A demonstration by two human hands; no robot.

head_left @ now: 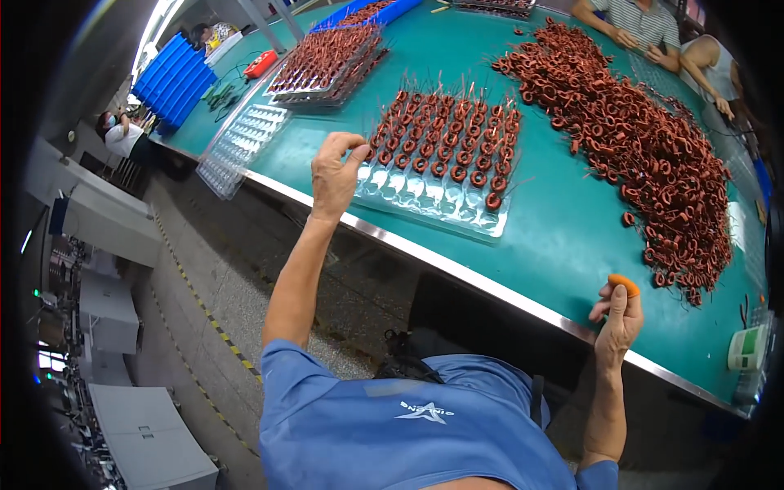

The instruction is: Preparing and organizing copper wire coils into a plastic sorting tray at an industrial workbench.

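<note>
My left hand (335,175) is at the left edge of a clear plastic tray (425,211). Its thumb and forefinger close on a small red ring coil (369,153) at the end of a row. Red wire-wound ring coils (445,135) with upright wire leads fill the tray's far rows; several pockets along its near side hold nothing. My right hand (618,322) is over the table's front edge, apart from the tray. An orange finger cot (624,284) covers one fingertip. Its fingers curl in near the thumb, and what they hold, if anything, is hidden.
A large heap of loose coils (612,131) spreads across the green table (563,237). Stacked full trays (327,65), bare trays (245,135) and blue bins (173,80) are at the left. A white-and-green tub (747,347) stands at right. Two people (641,28) work across the table.
</note>
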